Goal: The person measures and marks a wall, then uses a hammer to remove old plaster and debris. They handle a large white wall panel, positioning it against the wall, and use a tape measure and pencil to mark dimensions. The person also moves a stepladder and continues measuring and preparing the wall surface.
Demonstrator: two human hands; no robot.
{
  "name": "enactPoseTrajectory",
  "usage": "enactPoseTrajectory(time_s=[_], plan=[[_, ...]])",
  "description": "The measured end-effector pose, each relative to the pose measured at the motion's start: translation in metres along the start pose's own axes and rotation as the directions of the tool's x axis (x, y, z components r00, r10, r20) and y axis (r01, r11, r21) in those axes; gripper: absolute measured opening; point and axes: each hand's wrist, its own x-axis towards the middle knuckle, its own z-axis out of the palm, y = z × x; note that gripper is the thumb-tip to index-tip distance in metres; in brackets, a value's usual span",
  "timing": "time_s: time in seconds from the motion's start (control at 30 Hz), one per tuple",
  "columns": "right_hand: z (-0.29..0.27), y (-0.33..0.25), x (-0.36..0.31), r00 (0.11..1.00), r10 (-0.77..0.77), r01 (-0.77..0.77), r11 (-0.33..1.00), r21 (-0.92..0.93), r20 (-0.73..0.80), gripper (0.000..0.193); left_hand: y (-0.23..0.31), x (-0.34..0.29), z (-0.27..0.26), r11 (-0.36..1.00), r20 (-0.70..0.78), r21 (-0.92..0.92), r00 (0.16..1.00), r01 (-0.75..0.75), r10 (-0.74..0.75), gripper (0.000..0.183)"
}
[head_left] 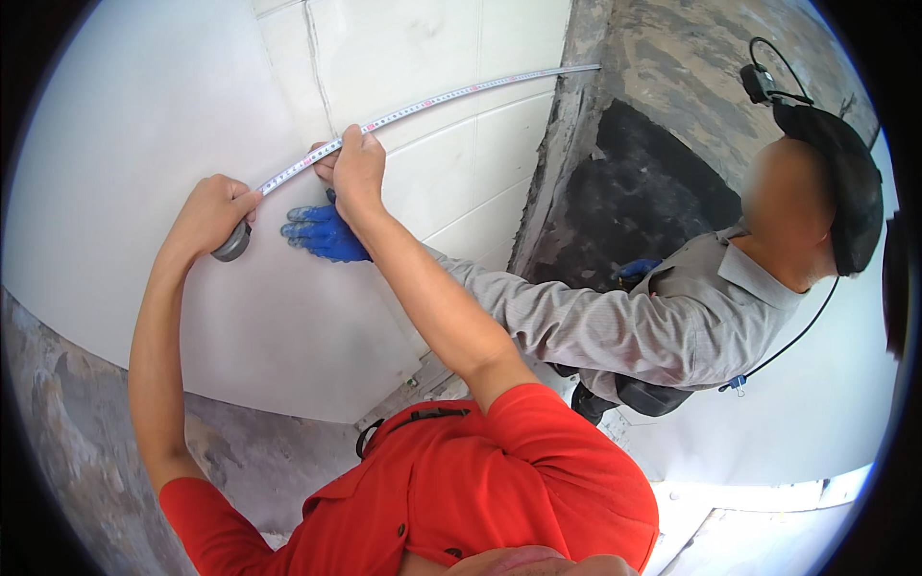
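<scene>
A tape measure (231, 244) with a dark case is in my left hand (213, 213), whose fingers are closed round it against the large pale panel (125, 182). Its white blade (471, 88) runs out to the right, bowing slightly, across the white tiled wall to the dark corner. Partway along, my right hand (357, 171) pinches the blade between thumb and fingers, near the panel's edge. Just below my right wrist, a co-worker's blue-gloved hand (327, 233) rests flat on the panel, partly hidden by my forearm.
On the right stands the co-worker (711, 298) in a grey shirt and black cap, an arm reaching behind mine. Their other blue glove (638, 270) is near a black patch (634, 192) on the rough wall. White tiles (442, 182) adjoin the panel's right edge.
</scene>
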Motion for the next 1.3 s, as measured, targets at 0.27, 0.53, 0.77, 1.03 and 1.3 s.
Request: enactPoseTrajectory(time_s=[0.27,0.53,0.77,1.03,1.3], plan=[[0.001,-0.002,-0.001,0.999,0.023,-0.023,1.000,0.013,0.037,0.041,0.003,0.002,0.004,0.946,-0.132,0.325,0.990,0.004,0.041,0.040],[0.002,-0.009,0.001,0.998,0.052,-0.052,0.999,-0.001,0.025,0.039,0.023,0.003,0.014,0.883,-0.172,0.446,0.982,0.146,-0.075,0.039],[0.000,-0.009,0.007,0.996,0.068,-0.068,0.998,-0.012,0.055,0.041,0.025,0.005,0.013,0.880,-0.141,0.454,0.987,0.138,-0.082,0.037],[-0.001,-0.013,0.007,0.992,0.105,-0.104,0.995,-0.008,0.064,0.041,0.030,0.004,0.019,0.855,-0.166,0.498,0.984,0.142,-0.066,0.034],[-0.004,-0.013,0.008,0.988,0.106,-0.109,0.994,0.022,0.109,0.044,0.032,0.003,0.018,0.867,-0.174,0.477,0.983,0.143,-0.067,0.034]])
